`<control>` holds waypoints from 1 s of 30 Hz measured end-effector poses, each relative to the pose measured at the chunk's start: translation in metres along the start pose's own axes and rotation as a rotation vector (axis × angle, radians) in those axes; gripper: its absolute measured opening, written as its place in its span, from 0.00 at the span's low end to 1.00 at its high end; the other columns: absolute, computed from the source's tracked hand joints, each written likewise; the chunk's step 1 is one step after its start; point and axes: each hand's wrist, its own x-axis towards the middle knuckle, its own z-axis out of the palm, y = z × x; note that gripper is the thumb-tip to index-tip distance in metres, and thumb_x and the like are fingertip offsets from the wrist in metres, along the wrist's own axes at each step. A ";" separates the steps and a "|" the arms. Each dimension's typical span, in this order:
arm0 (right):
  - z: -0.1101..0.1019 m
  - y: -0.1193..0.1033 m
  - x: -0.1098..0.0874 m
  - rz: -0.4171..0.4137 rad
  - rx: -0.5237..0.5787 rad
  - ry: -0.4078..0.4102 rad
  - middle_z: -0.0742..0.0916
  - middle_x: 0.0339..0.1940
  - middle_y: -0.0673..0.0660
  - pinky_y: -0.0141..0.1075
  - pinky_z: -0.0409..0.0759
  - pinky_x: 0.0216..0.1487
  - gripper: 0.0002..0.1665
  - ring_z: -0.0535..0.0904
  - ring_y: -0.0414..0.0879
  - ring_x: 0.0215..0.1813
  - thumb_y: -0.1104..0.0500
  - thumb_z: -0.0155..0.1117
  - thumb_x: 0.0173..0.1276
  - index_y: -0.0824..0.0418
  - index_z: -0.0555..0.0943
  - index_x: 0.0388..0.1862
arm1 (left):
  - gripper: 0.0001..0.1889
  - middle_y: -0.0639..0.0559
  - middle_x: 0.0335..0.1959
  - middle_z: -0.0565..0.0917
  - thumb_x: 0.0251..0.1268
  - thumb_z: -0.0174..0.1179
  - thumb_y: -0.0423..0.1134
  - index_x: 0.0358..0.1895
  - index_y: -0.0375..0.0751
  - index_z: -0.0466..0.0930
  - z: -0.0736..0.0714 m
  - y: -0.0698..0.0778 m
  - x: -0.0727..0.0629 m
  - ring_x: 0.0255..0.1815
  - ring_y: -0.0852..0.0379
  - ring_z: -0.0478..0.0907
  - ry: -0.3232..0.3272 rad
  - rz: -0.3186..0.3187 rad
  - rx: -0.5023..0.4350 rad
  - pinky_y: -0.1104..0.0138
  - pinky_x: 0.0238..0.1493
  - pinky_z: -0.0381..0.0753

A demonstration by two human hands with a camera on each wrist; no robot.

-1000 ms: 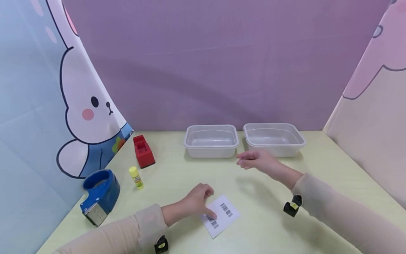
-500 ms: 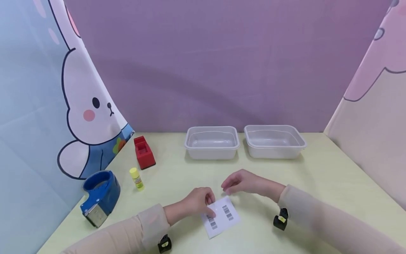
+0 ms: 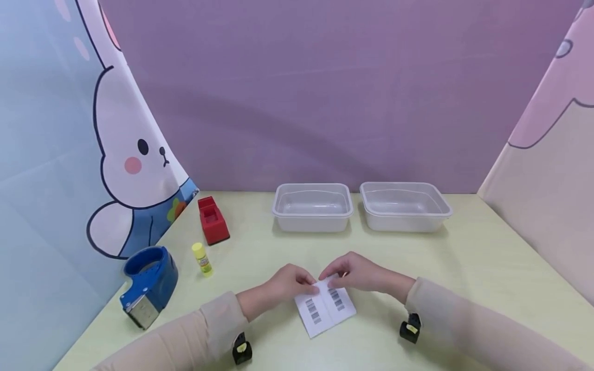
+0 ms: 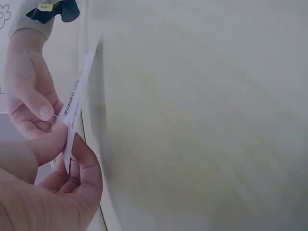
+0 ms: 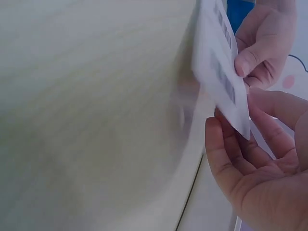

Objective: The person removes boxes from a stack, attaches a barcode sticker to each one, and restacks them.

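Head: paper (image 3: 326, 304) is sitting at 4 o'clock from left hand (image 3: 285, 285), 7 from right hand (image 3: 359, 272), neither clearly nearer; barcodes (image 3: 313, 312) are running 11-to-5. Left wrist: grip is pinching paper narrowly, sheet pointing just past 12. Right wrist: grip is also pinching, sheet pointing toward 11.

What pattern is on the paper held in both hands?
Two dark barcodes on white paper; clearest in the head view.
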 end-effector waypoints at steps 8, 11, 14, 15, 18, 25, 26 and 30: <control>-0.005 -0.003 -0.003 -0.062 -0.038 0.065 0.90 0.42 0.56 0.26 0.80 0.38 0.11 0.81 0.38 0.38 0.64 0.68 0.62 0.62 0.87 0.44 | 0.08 0.50 0.31 0.86 0.60 0.66 0.37 0.38 0.35 0.87 -0.002 0.010 0.003 0.30 0.62 0.77 0.018 -0.023 -0.080 0.74 0.33 0.77; -0.008 -0.005 -0.004 -0.097 -0.025 0.086 0.90 0.43 0.58 0.26 0.81 0.37 0.12 0.82 0.41 0.38 0.64 0.68 0.62 0.63 0.86 0.45 | 0.09 0.50 0.32 0.86 0.61 0.65 0.37 0.39 0.35 0.86 -0.003 0.015 0.003 0.31 0.62 0.77 0.021 -0.032 -0.091 0.74 0.33 0.76; -0.009 -0.007 -0.005 -0.119 -0.011 0.102 0.89 0.44 0.59 0.26 0.81 0.36 0.12 0.82 0.42 0.38 0.65 0.68 0.62 0.63 0.86 0.45 | 0.09 0.50 0.33 0.86 0.62 0.65 0.38 0.40 0.35 0.86 -0.004 0.019 0.003 0.31 0.62 0.77 0.019 -0.044 -0.102 0.74 0.34 0.76; -0.009 -0.007 -0.005 -0.122 -0.008 0.105 0.89 0.44 0.59 0.26 0.81 0.36 0.12 0.82 0.41 0.38 0.64 0.68 0.62 0.63 0.86 0.46 | 0.09 0.50 0.33 0.86 0.63 0.65 0.38 0.41 0.35 0.86 -0.004 0.020 0.002 0.31 0.62 0.77 0.017 -0.047 -0.105 0.74 0.34 0.76; -0.009 -0.008 -0.005 -0.128 0.000 0.101 0.89 0.45 0.60 0.26 0.81 0.35 0.13 0.82 0.40 0.37 0.65 0.68 0.62 0.63 0.86 0.46 | 0.10 0.49 0.34 0.87 0.63 0.64 0.38 0.42 0.34 0.86 -0.006 0.023 0.002 0.31 0.62 0.78 0.003 -0.047 -0.121 0.74 0.34 0.77; -0.009 -0.009 -0.005 -0.183 -0.005 0.097 0.89 0.43 0.60 0.26 0.81 0.35 0.13 0.81 0.37 0.37 0.66 0.67 0.62 0.64 0.86 0.46 | 0.12 0.48 0.33 0.87 0.66 0.61 0.39 0.44 0.32 0.84 -0.007 0.023 0.001 0.30 0.62 0.80 -0.049 -0.042 -0.165 0.73 0.33 0.79; -0.009 -0.009 -0.005 -0.199 -0.016 0.107 0.89 0.42 0.59 0.27 0.81 0.34 0.12 0.81 0.36 0.37 0.66 0.67 0.62 0.64 0.86 0.46 | 0.13 0.48 0.33 0.87 0.66 0.61 0.39 0.44 0.31 0.84 -0.007 0.023 0.001 0.30 0.62 0.80 -0.053 -0.040 -0.172 0.73 0.34 0.79; -0.008 -0.010 -0.006 -0.268 -0.087 0.174 0.90 0.37 0.54 0.28 0.81 0.35 0.10 0.83 0.36 0.36 0.64 0.70 0.60 0.61 0.88 0.42 | 0.13 0.48 0.34 0.87 0.66 0.61 0.39 0.44 0.31 0.84 -0.007 0.023 0.001 0.31 0.63 0.80 -0.068 -0.036 -0.195 0.73 0.35 0.79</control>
